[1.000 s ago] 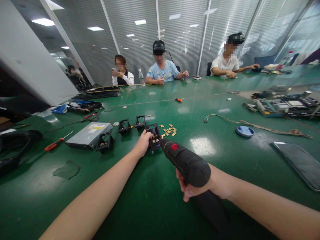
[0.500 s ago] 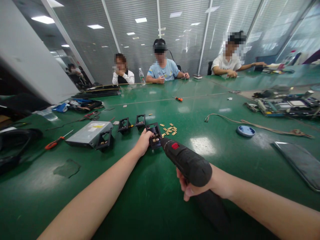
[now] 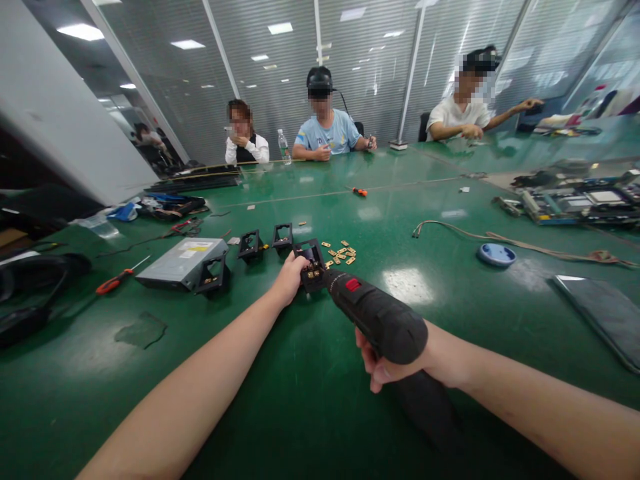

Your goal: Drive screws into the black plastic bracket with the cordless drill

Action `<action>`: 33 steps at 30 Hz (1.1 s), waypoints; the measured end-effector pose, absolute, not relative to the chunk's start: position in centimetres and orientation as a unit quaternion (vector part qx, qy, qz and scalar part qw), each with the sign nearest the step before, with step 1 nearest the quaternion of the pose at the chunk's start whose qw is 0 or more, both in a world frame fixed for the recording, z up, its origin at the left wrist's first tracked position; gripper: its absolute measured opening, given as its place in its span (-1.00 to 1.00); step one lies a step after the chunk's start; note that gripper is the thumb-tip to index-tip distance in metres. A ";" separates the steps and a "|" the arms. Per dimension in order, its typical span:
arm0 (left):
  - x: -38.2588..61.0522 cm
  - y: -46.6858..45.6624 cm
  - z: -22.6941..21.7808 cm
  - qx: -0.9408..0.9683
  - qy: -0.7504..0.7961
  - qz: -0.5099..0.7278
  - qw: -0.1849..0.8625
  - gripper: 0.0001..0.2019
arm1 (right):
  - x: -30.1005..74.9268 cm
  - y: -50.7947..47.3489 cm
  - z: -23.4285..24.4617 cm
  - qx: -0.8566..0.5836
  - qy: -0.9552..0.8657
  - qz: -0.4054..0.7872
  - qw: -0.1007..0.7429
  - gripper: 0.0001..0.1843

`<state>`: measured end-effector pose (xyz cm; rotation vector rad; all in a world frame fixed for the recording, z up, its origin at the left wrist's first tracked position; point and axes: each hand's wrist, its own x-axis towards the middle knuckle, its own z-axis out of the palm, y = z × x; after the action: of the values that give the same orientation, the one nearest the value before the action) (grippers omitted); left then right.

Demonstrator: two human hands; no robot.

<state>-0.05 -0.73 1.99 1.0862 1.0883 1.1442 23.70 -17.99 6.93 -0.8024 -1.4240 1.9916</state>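
Note:
My left hand [image 3: 289, 277] is closed on a small black bracket [image 3: 311, 261] with brass contacts, holding it on the green table [image 3: 280, 393]. My right hand [image 3: 400, 363] grips a black electric screwdriver [image 3: 377, 317] with a red switch; its tip rests against the bracket. Loose brass pieces [image 3: 340, 253] lie just beyond the bracket. Two more black brackets [image 3: 265, 241] stand further back, and another [image 3: 213, 275] leans against a grey metal drive box [image 3: 183, 263].
An orange-handled screwdriver [image 3: 114, 281] lies at the left. A blue round lid [image 3: 496, 254], a long cable [image 3: 525, 245], a circuit board [image 3: 575, 203] and a dark tablet [image 3: 600, 319] are at the right. Three people sit at the far edge.
The view has shifted slightly; my hands, the bracket and the electric screwdriver keep the same hold. The person at the far right has reached an arm out.

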 end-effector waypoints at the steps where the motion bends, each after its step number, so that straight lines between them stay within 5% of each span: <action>1: 0.0 -0.8 2.1 0.463 0.463 0.490 0.575 -0.66 | 23.7 -18.0 6.9 -0.300 -0.529 0.743 0.280 -0.68; 15: 0.0 -0.6 1.9 0.460 0.462 0.497 0.572 -0.69 | 23.9 -17.1 4.1 -0.280 -0.550 0.740 0.265 -0.61; 33: 0.0 -0.6 1.9 0.465 0.465 0.487 0.575 -0.65 | 23.9 -17.9 6.9 -0.304 -0.534 0.742 0.268 -0.71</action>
<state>0.01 -0.58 1.89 1.0882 1.0899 1.1401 23.92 -17.89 6.90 -0.8209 -1.4405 2.0014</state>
